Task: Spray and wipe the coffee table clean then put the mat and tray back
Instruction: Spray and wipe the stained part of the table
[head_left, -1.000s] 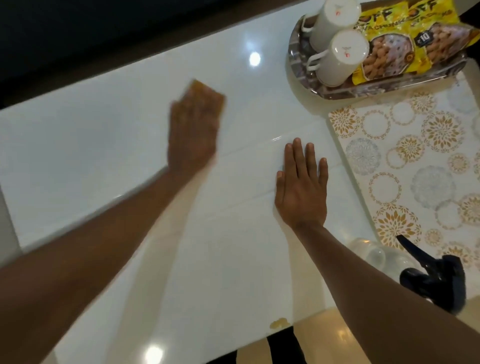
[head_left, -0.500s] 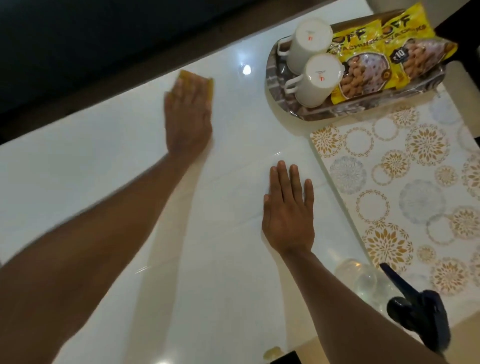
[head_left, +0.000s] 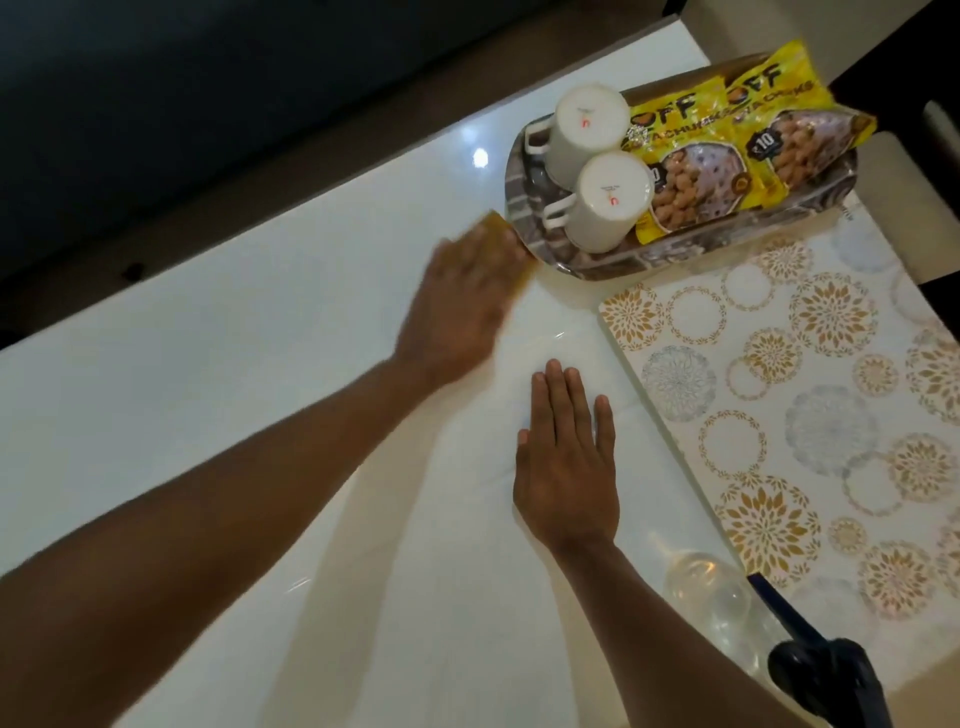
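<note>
The left hand is blurred and covers most of the yellow cloth under it, so only the cloth's far edge shows, and the spray bottle is cut off at the lower right corner. Since a moment ago that hand has swept the cloth rightward across the white coffee table until it lies just beside the tray of mugs and snack packets. It presses the cloth with fingers stretched flat, while the right hand rests open and flat on the table, holding nothing, near the patterned mat.
</note>
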